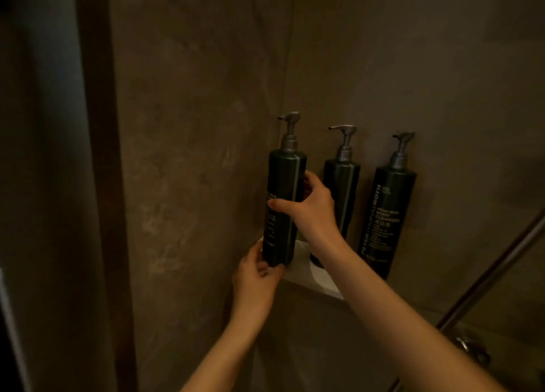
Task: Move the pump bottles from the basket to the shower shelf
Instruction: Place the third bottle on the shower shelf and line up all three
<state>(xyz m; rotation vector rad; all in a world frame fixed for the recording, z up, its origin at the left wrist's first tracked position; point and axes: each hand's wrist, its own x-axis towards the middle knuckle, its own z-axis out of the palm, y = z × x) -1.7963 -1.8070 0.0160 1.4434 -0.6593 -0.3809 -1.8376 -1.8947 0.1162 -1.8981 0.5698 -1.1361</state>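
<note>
Both hands grip the leftmost pump bottle (283,206) upright: right hand (309,212) mid-body; left hand (255,276) at its base. Two more bottles (386,217) stand on the white shelf (321,279)

middle bottle (343,185) half hidden behind the right wrist; left bottle (283,209) label too blurred to read
</note>
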